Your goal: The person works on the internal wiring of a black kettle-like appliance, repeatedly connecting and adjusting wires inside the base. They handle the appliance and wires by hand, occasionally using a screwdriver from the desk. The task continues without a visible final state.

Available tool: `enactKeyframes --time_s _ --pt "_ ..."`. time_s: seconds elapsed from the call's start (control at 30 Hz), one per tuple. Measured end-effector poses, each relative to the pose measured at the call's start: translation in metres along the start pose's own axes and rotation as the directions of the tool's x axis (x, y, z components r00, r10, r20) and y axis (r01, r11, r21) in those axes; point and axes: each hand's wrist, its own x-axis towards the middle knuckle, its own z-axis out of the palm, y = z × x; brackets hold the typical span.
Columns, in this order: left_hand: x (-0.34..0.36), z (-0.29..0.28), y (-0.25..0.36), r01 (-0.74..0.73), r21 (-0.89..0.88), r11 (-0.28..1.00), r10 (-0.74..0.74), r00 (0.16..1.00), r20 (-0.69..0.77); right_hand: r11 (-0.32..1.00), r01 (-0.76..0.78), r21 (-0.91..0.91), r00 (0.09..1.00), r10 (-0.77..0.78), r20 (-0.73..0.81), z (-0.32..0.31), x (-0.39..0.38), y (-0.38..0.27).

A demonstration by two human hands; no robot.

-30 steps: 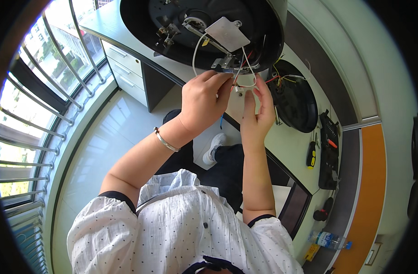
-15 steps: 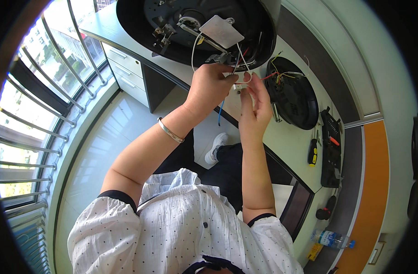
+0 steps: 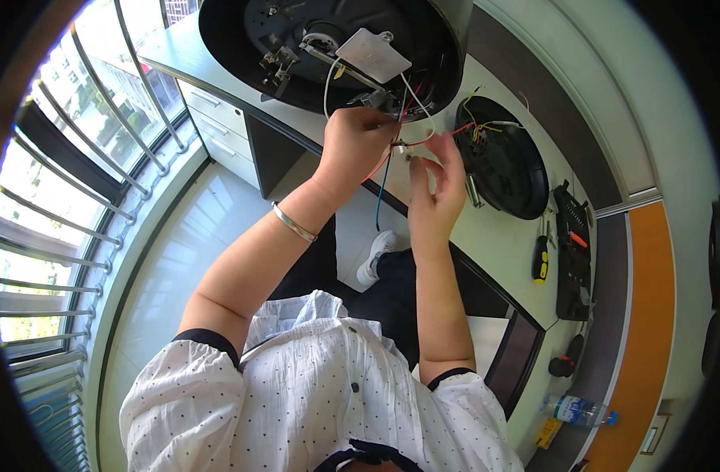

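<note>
My left hand [image 3: 358, 149] is closed, its fingertips pinching thin wires at the rim of an opened, round black appliance body [image 3: 242, 55]. A red wire [image 3: 376, 168] and a blue wire [image 3: 382, 197] hang below those fingers. Just to the right, my right hand [image 3: 437, 185] is open, thumb and fingers apart, beside a small white connector [image 3: 401, 148]. A white wire [image 3: 432, 118] loops down from the body close to my right fingertips. Inside the body are a pale metal plate [image 3: 373, 55] and metal brackets [image 3: 278, 64].
A round black cover [image 3: 505, 177] with red and yellow wires lies on the table [image 3: 486, 244] to the right. Beyond it are a yellow-black screwdriver [image 3: 540, 259], a black tool case [image 3: 571, 275] and a plastic bottle [image 3: 576, 411]. Window bars [image 3: 69, 244] stand at the left.
My right fingers have spread and come away from the white connector. A red wire now hangs under my left hand, which has shifted slightly left.
</note>
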Motion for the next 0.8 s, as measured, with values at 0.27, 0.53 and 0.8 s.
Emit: enactKeyframes --time_s 0.27,0.53,0.8 --pt "0.004 -0.010 0.011 0.283 -0.175 0.943 -0.247 0.949 0.198 0.977 -0.211 -0.040 0.966 0.215 0.143 -0.010 -0.033 -0.011" --pt "0.002 -0.022 0.004 0.217 -0.245 0.945 -0.136 0.942 0.308 0.501 -0.737 0.454 0.674 0.601 0.430 -0.003 -0.006 -0.027" --pt "-0.031 -0.031 0.006 -0.321 0.481 0.816 0.286 0.947 0.147 0.483 -0.736 0.474 0.677 0.512 0.528 -0.005 -0.005 -0.016"
